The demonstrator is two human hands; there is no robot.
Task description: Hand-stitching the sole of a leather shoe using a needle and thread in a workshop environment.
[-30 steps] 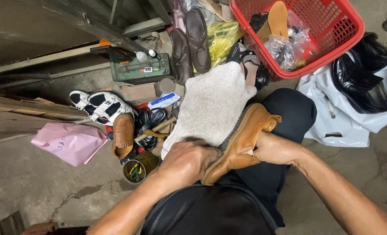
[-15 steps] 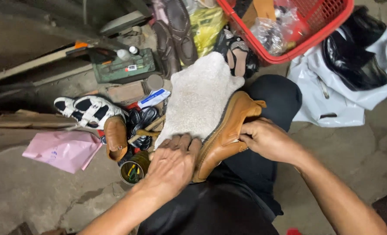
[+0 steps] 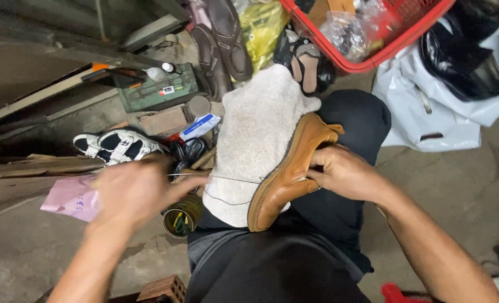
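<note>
I hold the tan leather shoe on the white fuzzy towel mid-frame, right hand fingers curled around it. My blurry left hand pinches thin thread at left. I should pull straight and keep it tight.

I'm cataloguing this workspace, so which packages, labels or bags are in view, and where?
White and blue tube: flat beside the towel.
Green box: rectangular, small white-red label on its lid.
Pink paper bag: floor, far left.
White plastic bag: right, holding black shoes.
Clear plastic bags: inside the red basket.
</note>
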